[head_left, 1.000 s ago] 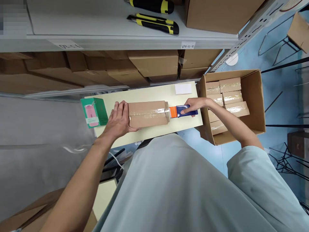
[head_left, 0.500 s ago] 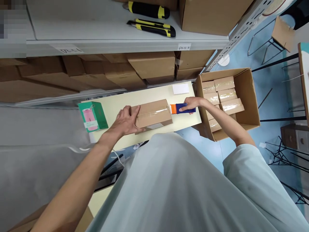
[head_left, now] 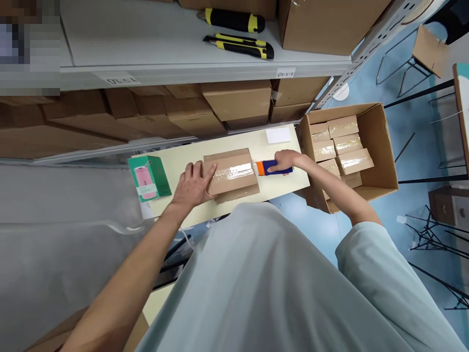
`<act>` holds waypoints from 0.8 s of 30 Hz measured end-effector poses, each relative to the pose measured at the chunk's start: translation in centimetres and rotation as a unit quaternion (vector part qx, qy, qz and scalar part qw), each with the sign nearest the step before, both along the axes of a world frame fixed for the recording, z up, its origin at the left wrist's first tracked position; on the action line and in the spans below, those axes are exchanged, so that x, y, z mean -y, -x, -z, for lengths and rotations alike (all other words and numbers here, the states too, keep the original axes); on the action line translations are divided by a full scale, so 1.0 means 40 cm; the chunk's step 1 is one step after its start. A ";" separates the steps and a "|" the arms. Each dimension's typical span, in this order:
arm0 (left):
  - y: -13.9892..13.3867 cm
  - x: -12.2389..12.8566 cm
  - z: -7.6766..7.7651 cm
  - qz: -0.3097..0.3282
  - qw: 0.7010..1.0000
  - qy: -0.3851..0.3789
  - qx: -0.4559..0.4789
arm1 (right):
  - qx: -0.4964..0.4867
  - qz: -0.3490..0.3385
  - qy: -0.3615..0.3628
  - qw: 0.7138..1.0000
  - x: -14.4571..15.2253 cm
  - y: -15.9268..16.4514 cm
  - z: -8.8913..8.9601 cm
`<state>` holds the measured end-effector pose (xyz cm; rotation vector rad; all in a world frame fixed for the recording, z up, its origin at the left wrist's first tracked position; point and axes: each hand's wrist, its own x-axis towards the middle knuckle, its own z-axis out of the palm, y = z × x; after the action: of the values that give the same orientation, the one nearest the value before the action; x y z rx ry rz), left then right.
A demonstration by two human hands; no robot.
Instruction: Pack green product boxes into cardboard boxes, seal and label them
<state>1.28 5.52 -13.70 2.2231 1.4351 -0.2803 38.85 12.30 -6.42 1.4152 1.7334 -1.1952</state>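
Note:
On the cream table lies a small brown cardboard box (head_left: pixel 234 171) with shiny clear tape along its top. My left hand (head_left: pixel 196 186) grips its left end, fingers over the top and thumb at the near side. Dark blue with an orange end, a slim rectangular item (head_left: pixel 276 167) is in my closed right hand (head_left: pixel 287 160). Its orange end points left and meets or nearly meets the box's right end. Whether it touches I cannot tell. Left of my left hand stands a green box (head_left: pixel 150 178) with a pink picture.
An open carton (head_left: pixel 383 151) of several taped small boxes stands at the table's right end. White paper (head_left: pixel 277 135) lies on the table's far side. Above, a grey shelf (head_left: pixel 146 39) carries two yellow-and-black utility knives (head_left: pixel 240 46). More cartons (head_left: pixel 238 98) line the level below.
The cardboard box has tipped, so its taped top faces me more and a panel shows along its near side. Both hands keep their holds. The view has shifted slightly.

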 end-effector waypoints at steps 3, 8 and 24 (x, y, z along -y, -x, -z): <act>0.002 0.016 0.038 -0.002 1.000 0.004 -0.003 | 0.011 -0.014 -0.003 1.000 0.007 0.011 0.013; 0.010 0.019 0.071 -0.009 1.000 0.018 -0.007 | -0.025 -0.017 0.011 0.999 0.001 -0.027 0.014; 0.004 0.023 0.094 -0.021 0.999 0.043 -0.007 | -0.099 0.042 0.102 0.989 -0.051 -0.102 0.043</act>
<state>1.10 4.58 -17.46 2.1235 1.4475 -0.3380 42.92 14.33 -8.14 1.2931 1.6385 -1.5576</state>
